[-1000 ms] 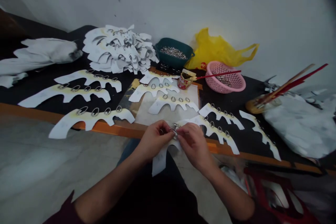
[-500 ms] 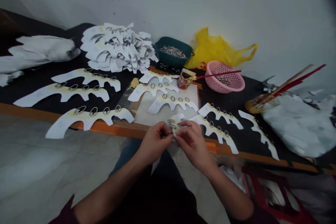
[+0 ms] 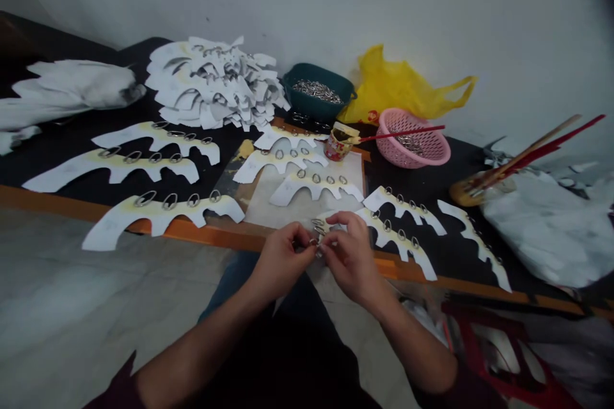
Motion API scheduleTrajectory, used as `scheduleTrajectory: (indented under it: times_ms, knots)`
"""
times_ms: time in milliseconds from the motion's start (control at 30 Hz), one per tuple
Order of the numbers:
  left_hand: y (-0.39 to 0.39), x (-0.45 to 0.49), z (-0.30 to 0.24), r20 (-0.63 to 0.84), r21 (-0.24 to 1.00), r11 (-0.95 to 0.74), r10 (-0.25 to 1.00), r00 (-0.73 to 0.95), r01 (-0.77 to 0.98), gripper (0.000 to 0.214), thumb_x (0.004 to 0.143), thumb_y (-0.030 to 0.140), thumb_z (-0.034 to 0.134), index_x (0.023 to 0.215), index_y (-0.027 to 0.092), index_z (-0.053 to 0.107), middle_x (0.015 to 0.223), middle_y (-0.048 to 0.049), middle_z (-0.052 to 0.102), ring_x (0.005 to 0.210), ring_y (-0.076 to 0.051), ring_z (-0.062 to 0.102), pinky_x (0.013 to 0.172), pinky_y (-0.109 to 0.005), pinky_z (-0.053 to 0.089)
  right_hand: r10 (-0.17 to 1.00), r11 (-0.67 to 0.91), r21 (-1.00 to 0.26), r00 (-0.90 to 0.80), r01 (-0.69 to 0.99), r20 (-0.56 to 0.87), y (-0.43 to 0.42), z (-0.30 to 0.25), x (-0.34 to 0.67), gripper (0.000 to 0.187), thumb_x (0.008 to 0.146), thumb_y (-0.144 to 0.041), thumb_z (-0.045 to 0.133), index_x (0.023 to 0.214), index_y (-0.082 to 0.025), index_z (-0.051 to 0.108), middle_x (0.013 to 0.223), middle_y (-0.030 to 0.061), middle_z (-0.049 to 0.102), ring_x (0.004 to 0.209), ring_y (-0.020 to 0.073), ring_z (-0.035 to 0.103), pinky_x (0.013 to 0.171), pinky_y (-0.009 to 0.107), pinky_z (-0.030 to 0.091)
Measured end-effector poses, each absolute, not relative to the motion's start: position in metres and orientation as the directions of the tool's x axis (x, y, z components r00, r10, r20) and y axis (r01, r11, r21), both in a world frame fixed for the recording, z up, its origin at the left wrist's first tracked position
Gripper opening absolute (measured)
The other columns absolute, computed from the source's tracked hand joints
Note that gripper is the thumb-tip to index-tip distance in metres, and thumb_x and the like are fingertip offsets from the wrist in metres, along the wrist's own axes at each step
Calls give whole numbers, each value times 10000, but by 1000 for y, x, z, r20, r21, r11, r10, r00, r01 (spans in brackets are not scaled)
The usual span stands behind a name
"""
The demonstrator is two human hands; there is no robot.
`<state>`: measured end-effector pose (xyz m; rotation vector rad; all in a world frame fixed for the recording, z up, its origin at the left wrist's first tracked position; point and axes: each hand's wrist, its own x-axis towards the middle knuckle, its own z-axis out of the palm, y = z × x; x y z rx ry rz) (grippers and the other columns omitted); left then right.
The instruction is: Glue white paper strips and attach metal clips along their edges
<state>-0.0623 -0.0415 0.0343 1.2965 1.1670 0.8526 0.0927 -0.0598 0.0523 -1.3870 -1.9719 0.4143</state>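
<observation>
At the table's front edge my left hand [image 3: 284, 259] and my right hand [image 3: 352, 262] meet, fingers pinched. Between them is a white scalloped strip [image 3: 326, 213], mostly covered by the fingers, with oval metal rings [image 3: 318, 226] along it. My left fingertips grip a small metal ring [image 3: 313, 242], and the right fingers are closed on the strip close beside it. Just beyond, another white strip [image 3: 288, 193] with rings and yellowish glue marks lies on a pale sheet [image 3: 256, 208]. A further ringed strip [image 3: 407, 248] lies right of my right hand.
Finished-looking ringed strips [image 3: 163, 214] lie spread leftward, below a heap of strips [image 3: 201, 92]. Behind stand a green basket [image 3: 300, 102] of rings, a glue cup [image 3: 337, 147] with a red brush, a pink basket [image 3: 391, 150] and a yellow bag [image 3: 403, 89]. Brushes [image 3: 537, 153] jut up at right.
The held strip has tilted and sunk lower between my hands, so less of it shows. My fingers have shifted slightly around the ring. The view has moved a little.
</observation>
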Motion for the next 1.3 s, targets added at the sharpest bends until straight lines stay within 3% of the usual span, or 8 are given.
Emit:
scheduleTrajectory:
  times_ms: [267,433,600,767,900,967,1100,1300]
  knots:
    - [-40,-64,39,-151,987,130,943,295,90,188,666,260,606,619,185,440,745,-5,605,683,-130,550,634,-259,428,978,186,-802,-189,568,93,-54,50,99,83,775,-153,592,704,-198,594,991,59,529,1008,201,496,878,368,410]
    - [-39,-68,44,-141,987,103,929,342,127,171,675,227,602,622,183,445,758,-9,618,702,-131,554,643,-255,425,982,168,-773,-169,612,80,-56,54,101,85,746,-148,618,737,-205,556,987,56,499,1011,208,494,853,364,433]
    - [-39,-68,53,-156,970,74,919,362,233,129,678,205,583,623,183,468,685,19,606,632,-114,524,582,-232,399,931,351,-607,-335,713,146,-55,69,99,298,778,-96,539,1037,-241,562,1257,94,411,1196,240,399,958,419,378]
    - [-21,-77,67,-138,951,4,901,411,310,121,693,254,608,653,179,522,672,22,600,625,-114,531,591,-240,408,870,492,-361,-454,792,191,-46,90,94,121,786,-88,494,825,-172,571,1236,137,471,1236,303,336,993,510,266]
    - [3,-95,85,-141,982,25,752,644,187,251,698,313,662,891,196,551,836,-7,634,778,-150,595,699,-275,460,884,415,-540,-466,732,47,-40,97,98,81,816,-130,473,764,-178,511,861,52,578,882,194,514,832,372,382]
    - [8,-102,93,-9,961,-154,814,581,231,403,687,347,695,1031,224,525,981,-31,612,944,-189,572,832,-330,446,926,264,-636,-375,725,-42,-42,96,101,96,843,-167,441,763,-191,489,726,1,539,705,150,493,697,303,392]
    - [-11,-91,92,287,757,-399,914,286,517,174,775,354,610,848,206,554,926,-53,543,941,-217,516,855,-378,425,972,67,-734,-210,675,-105,-49,93,101,107,861,-206,414,770,-209,470,669,-29,503,627,133,468,581,254,349]
    - [-43,-59,66,300,795,-376,926,230,476,72,847,197,491,790,198,536,851,-42,538,819,-169,531,758,-306,462,993,69,-753,-121,654,-14,-55,96,86,112,832,-195,440,722,-209,460,681,-19,515,649,137,469,594,257,355]
